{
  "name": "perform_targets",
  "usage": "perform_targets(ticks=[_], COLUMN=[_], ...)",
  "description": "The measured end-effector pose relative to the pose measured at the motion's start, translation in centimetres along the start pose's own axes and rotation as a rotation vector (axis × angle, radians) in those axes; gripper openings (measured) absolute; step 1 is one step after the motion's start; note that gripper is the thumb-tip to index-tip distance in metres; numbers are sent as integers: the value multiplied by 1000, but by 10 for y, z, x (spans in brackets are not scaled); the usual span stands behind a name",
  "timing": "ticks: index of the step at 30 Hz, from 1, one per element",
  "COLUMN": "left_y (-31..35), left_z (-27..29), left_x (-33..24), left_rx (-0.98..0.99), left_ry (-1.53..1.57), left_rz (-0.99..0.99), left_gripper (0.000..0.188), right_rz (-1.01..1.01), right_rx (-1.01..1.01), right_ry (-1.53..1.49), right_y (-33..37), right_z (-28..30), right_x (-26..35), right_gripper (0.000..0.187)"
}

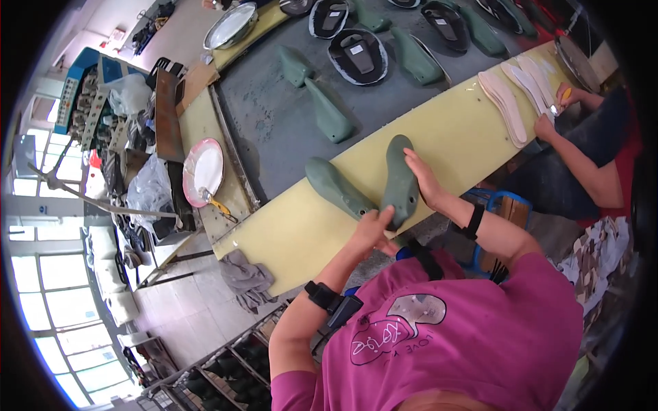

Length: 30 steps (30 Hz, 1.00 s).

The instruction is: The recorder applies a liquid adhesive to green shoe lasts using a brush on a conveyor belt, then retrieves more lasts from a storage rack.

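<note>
A dark green shoe last [399, 179] stands tilted on the yellow bench strip in front of me, toe pointing away. My left hand [372, 231] is closed on its heel end, thumb and fingers pinching the edge. Along the last's right side rests my right hand [426, 179], its fingers stretched out and touching the surface near the toe. A second green last [337, 186] lies just left of the first, its heel close to my left fingers. Whether anything thin sits under the held last is hidden.
The grey work surface [260, 116] carries more green lasts [329, 113] and dark shoe uppers [358, 56]. A pink-rimmed bowl [203, 171] with a brush [218, 203] stands left. A grey rag [248, 277] hangs at the bench corner. Pale insoles [504, 103] lie right, beside a co-worker's hands [546, 127].
</note>
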<state>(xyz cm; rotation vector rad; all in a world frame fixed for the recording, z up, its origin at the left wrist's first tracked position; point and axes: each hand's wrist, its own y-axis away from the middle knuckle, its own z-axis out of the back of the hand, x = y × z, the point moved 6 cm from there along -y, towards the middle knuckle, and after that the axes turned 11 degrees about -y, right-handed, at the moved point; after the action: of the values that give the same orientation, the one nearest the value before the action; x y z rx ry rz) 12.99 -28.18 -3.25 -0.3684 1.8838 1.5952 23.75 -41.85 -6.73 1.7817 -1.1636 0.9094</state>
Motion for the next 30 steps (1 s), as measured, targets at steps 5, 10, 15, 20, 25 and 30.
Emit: perform_targets(ticks=[5,10,15,20,25,30], left_y=[12,13,-37,-67,-91,-24], left_z=[26,72,54,5,4,18], left_x=[-35,-16,7,-22,-38,-37], left_rx=[-467,-842,-633,-447,-19,-61], left_ry=[-492,-865,-694,-665,-362,-509], left_rz=[-426,-493,-533,-631,-658,-685], left_gripper=[29,63,94,94,68,53], right_rz=[226,162,93,222,352,607], right_rx=[104,249,383,227,48,-42], right_ry=[825,946,816,901,843,999], right_y=[9,-15,-28,-24,-39,-26], right_z=[-16,-38,-24,11,53,45], right_x=[-11,-8,-2,15,48,106], right_gripper=[65,67,63,49,36,34])
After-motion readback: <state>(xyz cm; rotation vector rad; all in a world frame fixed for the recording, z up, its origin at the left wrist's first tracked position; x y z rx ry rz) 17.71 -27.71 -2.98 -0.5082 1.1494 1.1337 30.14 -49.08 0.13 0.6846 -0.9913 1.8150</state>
